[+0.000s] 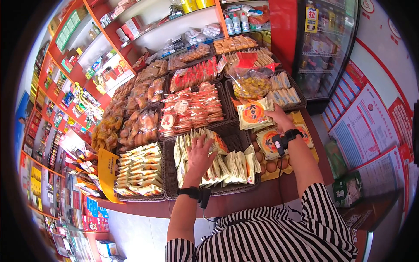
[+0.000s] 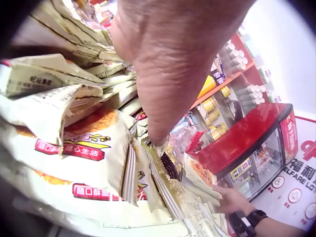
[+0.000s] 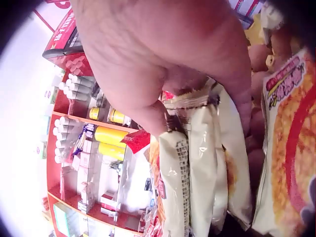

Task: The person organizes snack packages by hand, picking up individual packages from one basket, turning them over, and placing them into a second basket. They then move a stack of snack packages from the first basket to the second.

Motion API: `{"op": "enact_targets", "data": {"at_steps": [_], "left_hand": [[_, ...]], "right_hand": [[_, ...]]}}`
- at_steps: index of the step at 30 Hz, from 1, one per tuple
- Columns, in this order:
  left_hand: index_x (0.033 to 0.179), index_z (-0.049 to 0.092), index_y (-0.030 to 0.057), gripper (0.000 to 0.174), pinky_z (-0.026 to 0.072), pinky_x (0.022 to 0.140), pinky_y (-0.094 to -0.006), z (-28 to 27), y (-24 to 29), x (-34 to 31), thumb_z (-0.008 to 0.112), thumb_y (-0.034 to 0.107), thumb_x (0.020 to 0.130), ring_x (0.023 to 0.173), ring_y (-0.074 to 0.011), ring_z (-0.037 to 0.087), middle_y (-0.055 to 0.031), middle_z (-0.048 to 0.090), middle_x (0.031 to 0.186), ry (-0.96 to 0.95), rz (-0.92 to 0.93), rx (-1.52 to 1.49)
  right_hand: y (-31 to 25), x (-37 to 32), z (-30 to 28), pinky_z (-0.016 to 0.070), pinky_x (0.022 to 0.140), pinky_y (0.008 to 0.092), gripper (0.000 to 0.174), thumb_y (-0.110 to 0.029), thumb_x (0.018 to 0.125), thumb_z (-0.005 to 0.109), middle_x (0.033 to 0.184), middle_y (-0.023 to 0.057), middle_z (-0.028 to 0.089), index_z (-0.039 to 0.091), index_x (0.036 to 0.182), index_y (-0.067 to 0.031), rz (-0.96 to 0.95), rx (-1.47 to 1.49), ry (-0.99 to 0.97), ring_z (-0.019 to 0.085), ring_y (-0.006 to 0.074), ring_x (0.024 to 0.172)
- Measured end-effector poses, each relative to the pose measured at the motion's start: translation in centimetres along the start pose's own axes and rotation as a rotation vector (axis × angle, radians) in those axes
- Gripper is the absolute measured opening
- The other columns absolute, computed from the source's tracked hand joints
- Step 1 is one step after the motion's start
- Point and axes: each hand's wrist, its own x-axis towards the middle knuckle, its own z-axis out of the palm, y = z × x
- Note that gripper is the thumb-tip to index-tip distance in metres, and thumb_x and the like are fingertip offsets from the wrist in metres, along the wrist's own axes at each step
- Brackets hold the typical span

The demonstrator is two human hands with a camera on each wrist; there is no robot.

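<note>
My right hand [image 1: 279, 118] grips several cream-coloured snack packets [image 1: 254, 114] by their edges, thumb on one side and fingers on the other. The right wrist view shows these packets [image 3: 202, 163] standing side by side under the palm. My left hand [image 1: 200, 156] rests with spread fingers on cream packets [image 1: 181, 150] stacked in a dark wicker basket [image 1: 235, 135]. The thumb [image 2: 160, 118] points down beside the packet edges in the left wrist view. A bare patch of woven bottom shows in the basket between the two hands.
More packets [image 1: 267, 144] lie on an egg tray [image 1: 316, 153] at the right, with brown eggs [image 1: 271, 167] showing. A basket of upright packets [image 1: 139, 168] stands to the left. Baskets of red-wrapped snacks [image 1: 194, 109] fill the table behind. A drinks fridge [image 1: 323, 52] stands at the back right.
</note>
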Motion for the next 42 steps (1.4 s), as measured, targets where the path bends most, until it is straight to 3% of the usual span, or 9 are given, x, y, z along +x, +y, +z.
{"op": "enact_targets", "data": {"at_steps": [4,7,12,16,18,20,27,33,42], "left_hand": [[0.119,0.054,0.0205,0.047,0.0310,0.098,-0.0544,0.0,0.0,-0.1,0.069,0.029,0.075,0.127,-0.0325,0.033,-0.0066,0.041,0.134,-0.014,-0.013,-0.042],[0.120,0.053,0.0218,0.048,0.0291,0.100,-0.0557,0.1,0.1,0.0,0.068,0.031,0.076,0.129,-0.0306,0.031,-0.0060,0.039,0.135,-0.038,-0.031,-0.057],[0.117,0.054,0.0200,0.045,0.0319,0.096,-0.0522,0.3,-0.1,-0.1,0.069,0.027,0.076,0.125,-0.0326,0.033,-0.0087,0.042,0.132,0.017,0.024,-0.060],[0.117,0.055,0.0199,0.045,0.0329,0.095,-0.0506,0.3,-0.3,-0.2,0.069,0.027,0.075,0.123,-0.0317,0.034,-0.0095,0.042,0.130,0.043,0.049,-0.101],[0.117,0.055,0.0195,0.045,0.0337,0.094,-0.0500,0.4,-0.3,-0.2,0.070,0.026,0.075,0.122,-0.0319,0.035,-0.0094,0.043,0.130,0.054,0.039,-0.093],[0.118,0.055,0.0214,0.048,0.0333,0.096,-0.0513,0.4,-0.2,-0.2,0.070,0.030,0.073,0.125,-0.0317,0.034,-0.0071,0.042,0.132,0.039,0.050,-0.112],[0.119,0.054,0.0159,0.050,0.0364,0.094,-0.0514,0.0,-2.0,-1.0,0.070,0.025,0.073,0.121,-0.0354,0.038,-0.0124,0.044,0.129,0.153,0.084,-0.223],[0.133,0.039,0.0128,0.073,0.0380,0.096,-0.0458,0.5,-6.1,-3.1,0.073,0.036,0.072,0.122,-0.0363,0.035,-0.0172,0.033,0.136,0.158,-0.319,-0.130],[0.136,0.036,0.0164,0.078,0.0402,0.095,-0.0475,-0.9,-4.4,-2.3,0.073,0.039,0.071,0.124,-0.0394,0.033,-0.0187,0.030,0.138,-0.010,-0.428,-0.109]], "right_hand": [[1.3,1.6,-1.6,0.0418,0.093,0.0393,0.074,-0.018,0.080,0.066,0.131,0.0174,0.045,0.026,0.141,-0.0034,0.032,-0.125,-0.037,0.050,0.0276,0.115],[1.1,0.6,-1.7,0.0313,0.107,0.0439,0.074,-0.023,0.082,0.062,0.143,0.0193,0.030,0.023,0.142,-0.0045,0.086,-0.442,0.081,0.032,0.0336,0.131],[0.9,-0.1,-1.3,0.0319,0.105,0.0438,0.073,-0.027,0.083,0.060,0.143,0.0199,0.029,0.023,0.141,-0.0027,0.091,-0.645,0.116,0.033,0.0337,0.130],[0.6,-1.6,0.7,0.0332,0.101,0.0432,0.067,-0.023,0.083,0.060,0.137,0.0200,0.036,0.029,0.138,-0.0030,-0.152,-0.777,0.313,0.038,0.0354,0.125],[-0.5,-3.6,2.8,0.0344,0.101,0.0414,0.060,-0.023,0.082,0.062,0.134,0.0203,0.040,0.037,0.133,-0.0019,-0.565,-0.727,0.230,0.041,0.0344,0.122],[-1.9,-6.1,6.3,0.0367,0.098,0.0393,0.056,-0.024,0.081,0.063,0.129,0.0207,0.043,0.041,0.128,-0.0009,-0.599,-0.459,-0.095,0.044,0.0336,0.119],[-0.9,-8.0,16.0,0.0342,0.102,0.0398,0.082,-0.041,0.081,0.061,0.130,0.0303,0.038,0.025,0.134,0.0098,-0.419,-0.597,-0.467,0.039,0.0388,0.123],[0.6,-6.3,18.1,0.0370,0.100,0.0402,0.100,-0.049,0.077,0.063,0.131,0.0363,0.031,0.010,0.138,0.0105,-0.388,-0.777,-0.443,0.038,0.0431,0.123],[0.4,-5.4,19.0,0.0422,0.095,0.0384,0.100,-0.036,0.076,0.063,0.130,0.0354,0.033,0.000,0.140,0.0058,-0.228,-0.850,-0.372,0.045,0.0419,0.115]]}}
